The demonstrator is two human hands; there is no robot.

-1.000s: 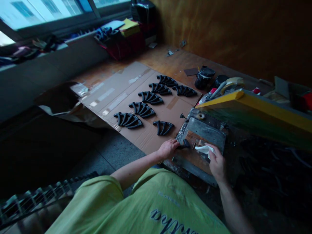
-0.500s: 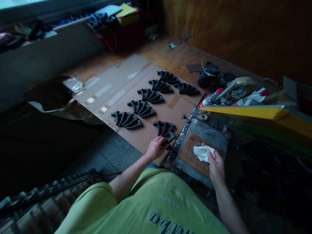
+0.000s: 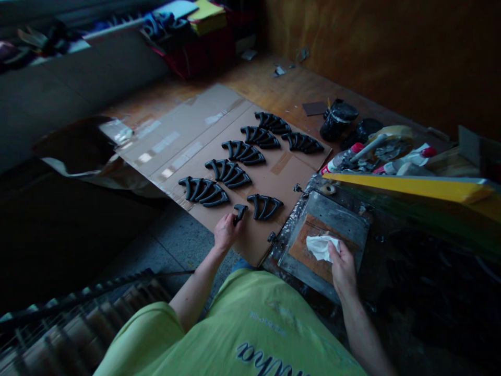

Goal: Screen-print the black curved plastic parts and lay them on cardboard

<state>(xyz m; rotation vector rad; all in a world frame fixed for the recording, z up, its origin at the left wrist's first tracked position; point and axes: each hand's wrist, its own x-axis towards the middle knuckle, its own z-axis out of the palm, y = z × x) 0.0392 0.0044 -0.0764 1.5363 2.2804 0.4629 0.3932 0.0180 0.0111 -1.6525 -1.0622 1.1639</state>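
Note:
My left hand point(image 3: 226, 232) rests at the near edge of a brown cardboard sheet point(image 3: 291, 180), pinching a small black curved piece point(image 3: 240, 212) upright in its fingertips. Just beyond it lies a forked group of black moulded pieces point(image 3: 265, 206). Several similar groups point(image 3: 229, 173) stand in rows across the cardboard. My right hand point(image 3: 343, 266) presses a crumpled white rag point(image 3: 321, 247) onto a brown board point(image 3: 309, 235). That board is set in a grey, stained metal plate point(image 3: 336, 214).
Black jars point(image 3: 338, 120) and tubes point(image 3: 336, 162) crowd the wooden surface beyond the plate. A long yellow-edged board point(image 3: 407, 187) juts in at the right. A folded brown bag point(image 3: 74, 149) lies left of the cardboard, with a concrete floor point(image 3: 183, 245) below.
My left hand has moved left and closer to me, away from the nearest group, with a small black piece in its fingers. My right hand still holds the rag on the board.

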